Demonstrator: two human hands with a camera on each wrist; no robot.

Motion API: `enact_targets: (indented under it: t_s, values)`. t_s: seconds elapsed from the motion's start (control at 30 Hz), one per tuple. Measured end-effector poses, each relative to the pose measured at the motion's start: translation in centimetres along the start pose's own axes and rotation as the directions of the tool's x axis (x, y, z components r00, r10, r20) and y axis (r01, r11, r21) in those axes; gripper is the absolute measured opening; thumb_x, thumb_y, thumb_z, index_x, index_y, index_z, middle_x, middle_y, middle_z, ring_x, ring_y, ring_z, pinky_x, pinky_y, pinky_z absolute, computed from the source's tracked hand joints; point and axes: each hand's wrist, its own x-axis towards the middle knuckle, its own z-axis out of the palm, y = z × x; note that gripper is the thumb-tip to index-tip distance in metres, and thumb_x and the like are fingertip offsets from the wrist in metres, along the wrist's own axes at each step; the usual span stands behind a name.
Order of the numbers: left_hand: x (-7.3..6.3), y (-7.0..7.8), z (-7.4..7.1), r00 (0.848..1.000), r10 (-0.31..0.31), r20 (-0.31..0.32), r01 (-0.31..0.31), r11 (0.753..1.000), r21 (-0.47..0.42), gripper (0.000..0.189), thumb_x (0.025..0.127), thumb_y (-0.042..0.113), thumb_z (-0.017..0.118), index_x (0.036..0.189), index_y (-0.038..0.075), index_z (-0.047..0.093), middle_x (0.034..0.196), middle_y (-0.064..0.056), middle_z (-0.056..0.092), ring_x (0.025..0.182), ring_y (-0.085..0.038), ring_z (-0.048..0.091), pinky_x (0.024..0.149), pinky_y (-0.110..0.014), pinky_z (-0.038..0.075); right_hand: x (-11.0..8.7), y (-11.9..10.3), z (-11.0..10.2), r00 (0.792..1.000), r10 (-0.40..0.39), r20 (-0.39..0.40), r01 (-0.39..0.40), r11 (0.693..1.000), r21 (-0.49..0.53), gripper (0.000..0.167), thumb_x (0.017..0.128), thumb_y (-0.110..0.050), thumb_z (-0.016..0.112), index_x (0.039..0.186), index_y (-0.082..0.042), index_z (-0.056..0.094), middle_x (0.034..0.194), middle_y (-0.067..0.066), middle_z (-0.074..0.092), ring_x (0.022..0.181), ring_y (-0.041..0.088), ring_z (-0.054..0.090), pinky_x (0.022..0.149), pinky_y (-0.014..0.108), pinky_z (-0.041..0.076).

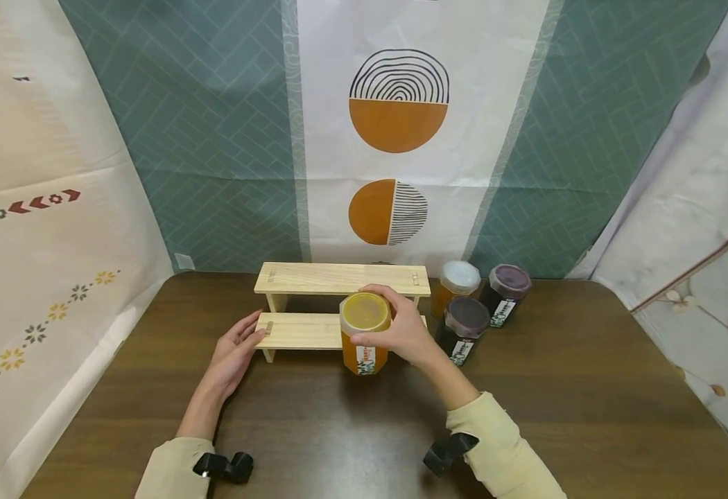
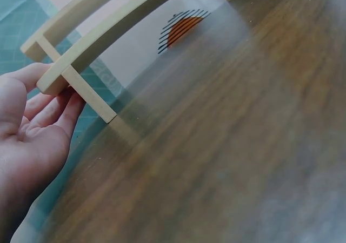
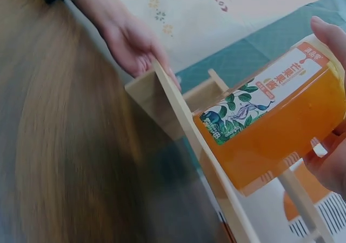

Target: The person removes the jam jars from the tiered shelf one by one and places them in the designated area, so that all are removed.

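My right hand (image 1: 404,329) grips a jar of orange preserve (image 1: 364,357) with a yellowish lid, its fingers and thumb around the upper part. In the right wrist view the jar (image 3: 270,129) is tilted, its base by the edge of the lower shelf; contact is hard to tell. At the left end of a two-tier wooden rack (image 1: 301,331), my left hand (image 1: 233,357) holds the lower board. The left wrist view has that hand (image 2: 40,124) with fingers above and below the board end (image 2: 59,78).
Right of the rack stand a white-lidded amber jar (image 1: 457,281) and two dark jars (image 1: 464,326) (image 1: 506,294). The brown table (image 1: 314,430) meets a patterned cloth backdrop (image 1: 227,173) behind the rack.
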Motion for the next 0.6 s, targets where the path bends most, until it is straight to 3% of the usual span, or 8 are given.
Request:
enact_targets:
  t_s: [0.33,0.6]
  values:
    - [-0.2,0.1,-0.1,1.000,-0.005,-0.006,0.005,1.000,0.001,0.061,0.101,0.010,0.053,0.150,-0.005,0.022,0.150,-0.022,0.027,0.117,-0.004,0.047,0.093,-0.015,0.041,-3.5,-0.3,-4.3,1.000,-0.003,-0.029,0.003,1.000,-0.007,0.073,0.066,-0.014,0.090,0.129,-0.003,0.055,0.112,0.011,0.063,0.093,0.027,0.059,0.080,0.037,0.052]
    - [0.0,0.1,0.0,1.000,0.000,0.000,0.000,1.000,-0.009,0.061,0.101,0.010,0.053,0.150,-0.006,0.021,0.150,-0.022,0.027,0.116,-0.004,0.048,0.093,-0.016,0.041,-6.9,0.1,-8.3,0.999,-0.034,-0.043,0.033,0.999,-0.007,0.065,0.069,-0.005,0.085,0.126,0.004,0.054,0.110,0.001,0.064,0.092,0.021,0.059,0.080,0.030,0.052]
